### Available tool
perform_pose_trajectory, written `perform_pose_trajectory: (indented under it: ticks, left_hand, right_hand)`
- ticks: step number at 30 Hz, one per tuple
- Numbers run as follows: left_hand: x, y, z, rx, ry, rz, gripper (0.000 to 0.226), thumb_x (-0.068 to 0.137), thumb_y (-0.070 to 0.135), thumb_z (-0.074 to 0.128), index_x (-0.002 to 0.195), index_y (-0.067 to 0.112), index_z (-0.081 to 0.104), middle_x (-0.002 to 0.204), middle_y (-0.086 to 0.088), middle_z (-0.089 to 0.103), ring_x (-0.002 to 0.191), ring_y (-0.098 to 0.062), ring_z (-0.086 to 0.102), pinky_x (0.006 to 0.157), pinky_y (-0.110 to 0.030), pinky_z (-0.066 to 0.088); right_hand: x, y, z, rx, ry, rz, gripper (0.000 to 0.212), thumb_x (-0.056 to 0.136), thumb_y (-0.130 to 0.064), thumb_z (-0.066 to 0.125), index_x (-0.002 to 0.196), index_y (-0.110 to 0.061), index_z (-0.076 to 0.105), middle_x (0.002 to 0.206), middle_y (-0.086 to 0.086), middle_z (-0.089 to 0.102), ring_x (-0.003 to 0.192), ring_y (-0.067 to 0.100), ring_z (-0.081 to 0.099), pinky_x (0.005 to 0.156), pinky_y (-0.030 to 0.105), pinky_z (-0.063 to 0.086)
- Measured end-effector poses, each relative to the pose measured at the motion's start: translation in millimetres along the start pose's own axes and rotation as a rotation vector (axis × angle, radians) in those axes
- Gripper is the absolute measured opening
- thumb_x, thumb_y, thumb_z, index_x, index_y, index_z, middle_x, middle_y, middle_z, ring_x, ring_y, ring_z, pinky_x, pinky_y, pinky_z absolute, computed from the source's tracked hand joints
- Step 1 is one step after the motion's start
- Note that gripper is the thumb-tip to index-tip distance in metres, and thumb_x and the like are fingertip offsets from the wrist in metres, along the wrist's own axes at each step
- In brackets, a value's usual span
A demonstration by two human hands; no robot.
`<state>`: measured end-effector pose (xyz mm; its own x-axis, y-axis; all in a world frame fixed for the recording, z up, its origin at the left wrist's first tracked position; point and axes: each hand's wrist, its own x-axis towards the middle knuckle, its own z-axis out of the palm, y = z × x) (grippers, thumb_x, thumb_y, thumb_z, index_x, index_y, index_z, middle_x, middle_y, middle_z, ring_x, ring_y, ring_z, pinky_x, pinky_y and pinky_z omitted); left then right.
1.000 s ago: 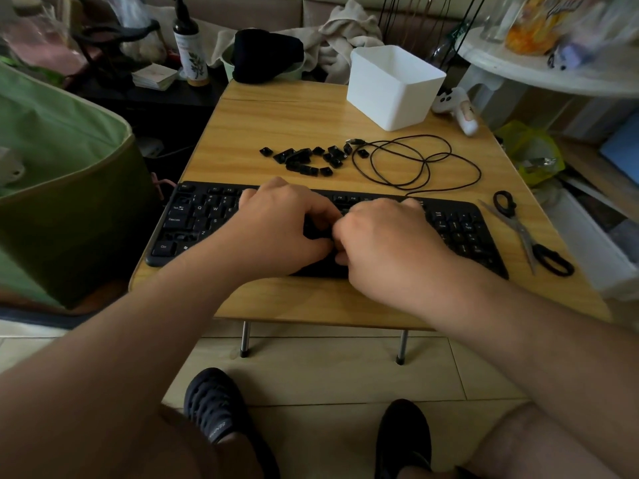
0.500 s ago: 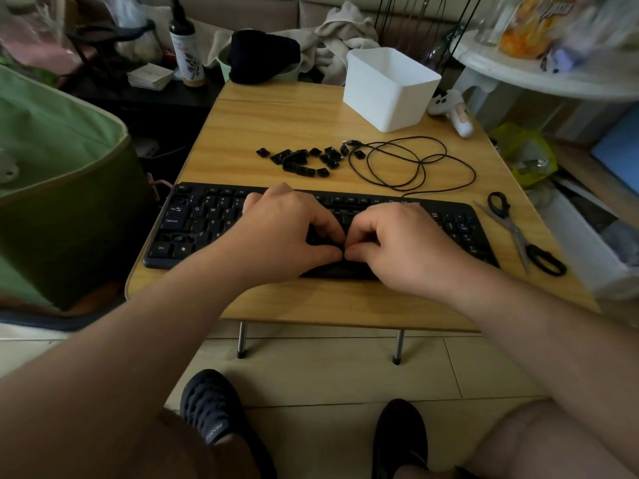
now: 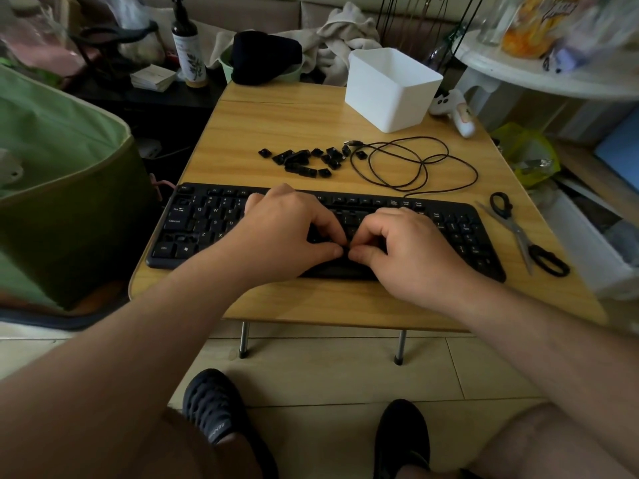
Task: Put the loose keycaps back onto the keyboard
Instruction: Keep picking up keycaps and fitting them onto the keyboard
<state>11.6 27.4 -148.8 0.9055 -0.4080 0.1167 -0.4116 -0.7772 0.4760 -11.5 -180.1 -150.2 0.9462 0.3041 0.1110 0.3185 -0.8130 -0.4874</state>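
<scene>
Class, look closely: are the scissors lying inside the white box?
No, the scissors lie on the table, right of the keyboard.

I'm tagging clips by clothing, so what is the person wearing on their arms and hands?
Nothing shows on either: the left hand and right hand are bare, with no gloves, rings or watch in view. Both forearms are bare too, with no sleeves in frame.
</scene>
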Motion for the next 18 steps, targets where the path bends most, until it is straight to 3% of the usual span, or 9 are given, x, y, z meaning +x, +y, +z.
perform_pose_trajectory:
  ticks: [5,10,15,18]
  left_hand:
    - [-0.6,-1.6,0.4,-0.01,-0.003,-0.011,0.011,0.083,0.062,0.068,0.091,0.054,0.069,0.099,0.027,0.064,0.121,-0.013,0.043,0.103,-0.045,0.032]
    - [-0.8,-0.6,2.0,0.011,0.013,-0.01,0.012,0.082,0.063,0.07,0.088,0.053,0.069,0.098,0.025,0.064,0.119,-0.013,0.043,0.098,-0.042,0.028]
    - [-1.3,0.0,2.6,0.028,0.016,0.006,0.013,0.084,0.06,0.071,0.093,0.05,0.073,0.095,0.023,0.064,0.117,-0.015,0.042,0.098,-0.043,0.029]
    - [-1.6,2.1,2.1,0.109,0.021,0.025,0.015,0.088,0.061,0.064,0.096,0.051,0.071,0.097,0.02,0.063,0.116,-0.016,0.043,0.099,-0.045,0.031]
  right_hand:
    - [-2.2,1.1,3.2,0.01,0.038,0.01,0.004,0.092,-0.034,0.073,0.095,-0.032,0.072,0.094,-0.015,0.06,0.099,0.012,0.053,0.089,0.036,0.046]
    - [-3.7,-0.3,3.1,-0.013,0.049,-0.01,0.002,0.092,-0.035,0.073,0.093,-0.033,0.072,0.09,-0.018,0.06,0.098,0.014,0.052,0.089,0.043,0.047]
    - [0.8,-7.6,-1.4,-0.093,-0.001,-0.017,0.015,0.091,-0.033,0.074,0.08,-0.038,0.065,0.084,-0.019,0.057,0.096,0.016,0.049,0.09,0.051,0.047]
    - [4.9,-12.7,-5.5,-0.194,-0.062,-0.019,0.008,0.096,-0.035,0.067,0.089,-0.039,0.066,0.088,-0.017,0.053,0.103,0.018,0.047,0.091,0.049,0.045]
